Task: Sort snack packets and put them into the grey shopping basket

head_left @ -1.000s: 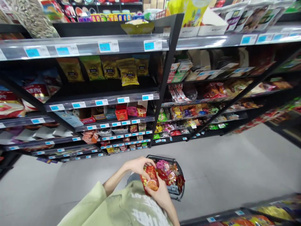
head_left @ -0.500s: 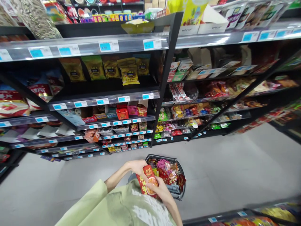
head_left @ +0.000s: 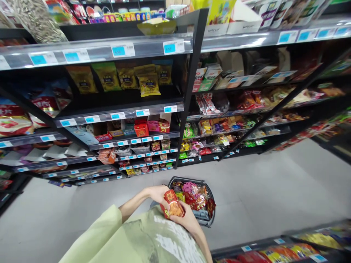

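Observation:
Between my two hands is a red snack packet (head_left: 174, 206) with a food picture on its front, held close to my body. My left hand (head_left: 159, 193) grips its upper left side. On the lower right side, my right hand (head_left: 187, 218) has its thumb on the front; its other fingers are mostly hidden. Just beyond the packet, a dark shopping basket (head_left: 212, 199) stands full of brightly wrapped packets (head_left: 196, 193), partly covered by my hands and the red packet.
Ahead is a tall black shelf unit (head_left: 189, 84) with yellow snack bags (head_left: 149, 84), small boxes (head_left: 141, 128) and price tags. Grey floor (head_left: 246, 186) runs between it and another shelf (head_left: 263, 245) at the lower right, which carries bagged goods.
The red packet has turned and tilted in my hands, so it looks shorter. My right hand has shifted slightly up with it. The whole view has moved a little.

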{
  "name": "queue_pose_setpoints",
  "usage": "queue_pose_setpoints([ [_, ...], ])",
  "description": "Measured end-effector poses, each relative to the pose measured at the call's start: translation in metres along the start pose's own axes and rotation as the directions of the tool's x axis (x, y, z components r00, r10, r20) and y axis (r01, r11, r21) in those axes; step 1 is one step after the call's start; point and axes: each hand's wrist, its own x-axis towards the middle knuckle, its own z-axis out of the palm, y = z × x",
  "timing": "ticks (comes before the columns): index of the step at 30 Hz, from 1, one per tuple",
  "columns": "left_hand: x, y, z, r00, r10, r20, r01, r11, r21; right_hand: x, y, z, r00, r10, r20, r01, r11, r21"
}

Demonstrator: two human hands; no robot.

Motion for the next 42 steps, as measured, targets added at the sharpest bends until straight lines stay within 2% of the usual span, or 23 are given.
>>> queue_pose_setpoints([
  [3,-0.004,-0.004,0.001,1.000,0.027,-0.009,-0.028,0.975,-0.222,0.008,0.000,-0.009,0.998,-0.056,0.033,0.054,0.997,0.063],
  [6,-0.006,-0.006,0.003,0.989,0.024,-0.143,-0.077,0.920,-0.383,0.015,-0.002,-0.020,0.998,-0.065,-0.015,0.067,0.978,0.198],
  [9,-0.005,-0.004,0.006,0.981,0.001,-0.195,-0.094,0.879,-0.467,0.018,-0.005,-0.031,0.994,-0.084,-0.069,0.099,0.963,0.251],
  [14,-0.013,0.007,0.007,0.981,-0.060,-0.186,-0.049,0.846,-0.532,0.016,-0.009,-0.042,0.987,-0.083,-0.135,0.132,0.898,0.419],
  [18,-0.009,0.010,0.009,0.985,-0.087,-0.148,-0.005,0.846,-0.533,0.010,-0.011,-0.037,0.989,-0.092,-0.114,0.134,0.885,0.446],
  [20,0.002,0.008,0.015,0.990,-0.073,-0.117,0.004,0.862,-0.506,0.008,-0.010,-0.030,0.996,-0.071,-0.051,0.086,0.895,0.437],
  [23,0.027,0.006,0.031,0.987,-0.026,-0.160,-0.050,0.890,-0.453,0.011,-0.004,-0.027,0.999,-0.008,-0.039,0.024,0.904,0.426],
  [27,0.052,0.014,0.049,0.985,0.044,-0.168,-0.113,0.896,-0.430,0.026,0.013,-0.048,0.995,0.015,-0.095,0.034,0.868,0.496],
  [31,0.060,0.027,0.051,0.986,0.110,-0.125,-0.153,0.899,-0.411,0.038,0.031,-0.077,1.000,0.008,0.023,-0.021,0.780,0.625],
  [34,0.060,0.030,0.051,0.989,0.099,-0.108,-0.136,0.897,-0.421,0.043,0.042,-0.085,0.996,0.025,0.090,-0.080,0.726,0.683],
  [36,0.058,0.029,0.052,0.985,0.097,-0.146,-0.149,0.901,-0.407,0.045,0.044,-0.085,0.992,0.014,0.127,-0.101,0.702,0.705],
  [39,0.053,0.022,0.055,0.971,0.094,-0.222,-0.173,0.913,-0.370,0.047,0.035,-0.077,0.980,0.013,0.198,-0.144,0.734,0.664],
  [40,0.051,0.019,0.056,0.966,0.089,-0.244,-0.176,0.916,-0.361,0.046,0.028,-0.070,0.982,0.014,0.186,-0.129,0.769,0.626],
  [42,0.047,0.013,0.052,0.956,0.079,-0.283,-0.180,0.918,-0.352,0.043,0.012,-0.053,0.996,0.003,0.086,-0.046,0.860,0.508],
])
